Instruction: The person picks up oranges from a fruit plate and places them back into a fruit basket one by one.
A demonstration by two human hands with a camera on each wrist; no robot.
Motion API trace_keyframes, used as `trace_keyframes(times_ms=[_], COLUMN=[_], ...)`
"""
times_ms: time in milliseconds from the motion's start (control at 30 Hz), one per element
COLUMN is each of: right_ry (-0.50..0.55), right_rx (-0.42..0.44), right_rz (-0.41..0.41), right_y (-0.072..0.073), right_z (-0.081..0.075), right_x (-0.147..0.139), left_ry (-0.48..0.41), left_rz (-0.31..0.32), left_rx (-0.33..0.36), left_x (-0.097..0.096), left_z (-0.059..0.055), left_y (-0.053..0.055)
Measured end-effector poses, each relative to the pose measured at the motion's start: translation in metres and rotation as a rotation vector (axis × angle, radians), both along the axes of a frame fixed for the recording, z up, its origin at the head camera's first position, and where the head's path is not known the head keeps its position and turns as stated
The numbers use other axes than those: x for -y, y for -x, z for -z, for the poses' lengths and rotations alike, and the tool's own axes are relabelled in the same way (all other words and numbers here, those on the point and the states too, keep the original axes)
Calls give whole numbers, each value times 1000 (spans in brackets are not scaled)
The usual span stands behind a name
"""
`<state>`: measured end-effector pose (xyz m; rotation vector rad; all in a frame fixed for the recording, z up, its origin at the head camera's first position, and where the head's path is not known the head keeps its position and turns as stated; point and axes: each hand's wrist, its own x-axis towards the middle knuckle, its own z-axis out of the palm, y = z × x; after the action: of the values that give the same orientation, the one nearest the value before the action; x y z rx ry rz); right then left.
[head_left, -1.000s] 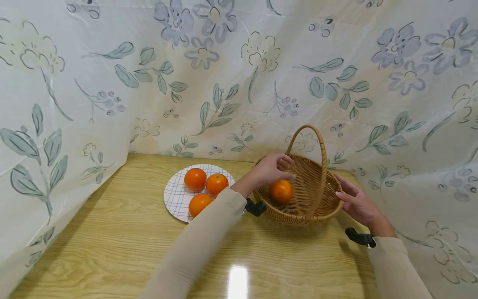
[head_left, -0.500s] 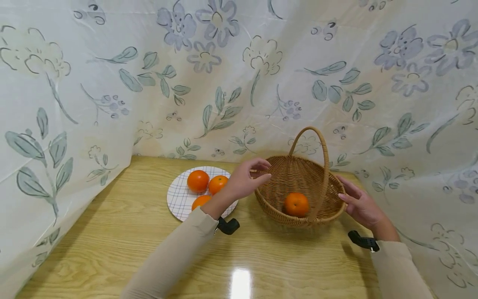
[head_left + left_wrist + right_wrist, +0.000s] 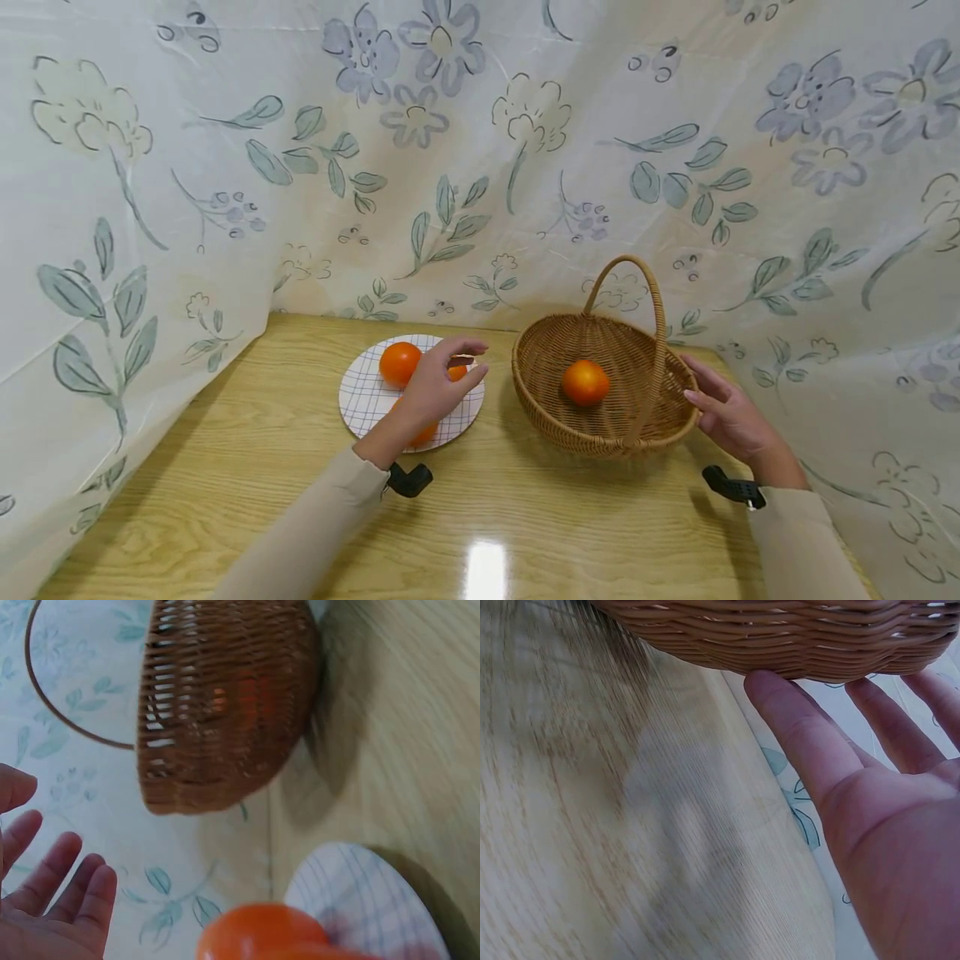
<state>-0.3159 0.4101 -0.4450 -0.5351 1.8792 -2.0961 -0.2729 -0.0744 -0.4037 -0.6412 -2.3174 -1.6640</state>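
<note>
Beyond both hands I see the floral cloth (image 3: 525, 167), which also hangs close outside the right one. The wooden table (image 3: 570, 525) spreads beneath them. Between the hands, against the right one, I have the wicker basket (image 3: 558, 429), its handle (image 3: 657, 304) arching upward. Beige sleeves (image 3: 300, 533) run back from both wrists. Under the left hand (image 3: 431, 387) lies the checked plate (image 3: 360, 400), partly hidden from me by that hand.

The two hands are well apart. I see the left one with thumb and fingers parted, while the right hand (image 3: 731, 421) touches the basket's outer side with thumb and fingertips, its fingers nearly straight.

One orange (image 3: 587, 382) sits in the basket, between the hands. On the plate, a second orange (image 3: 401, 364) shows just left of the left hand, a third orange (image 3: 457, 372) mostly behind its fingers, and a fourth orange (image 3: 425, 434) partly behind its heel. Both wrists carry small black devices (image 3: 411, 480).
</note>
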Motion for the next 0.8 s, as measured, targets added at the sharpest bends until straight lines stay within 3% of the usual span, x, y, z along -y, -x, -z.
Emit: trace_keyframes(times_ms=[467,800], right_ry=[-8,-9], right_rx=[-7,2], right_rz=[5,33], right_y=[-7,-19], right_z=[-1,0], right_x=[2,6], left_ry=[125,168], left_rz=[-172,-175], left_rx=[63,93], left_x=[48,72], left_z=[26,44], left_y=[-26,-41])
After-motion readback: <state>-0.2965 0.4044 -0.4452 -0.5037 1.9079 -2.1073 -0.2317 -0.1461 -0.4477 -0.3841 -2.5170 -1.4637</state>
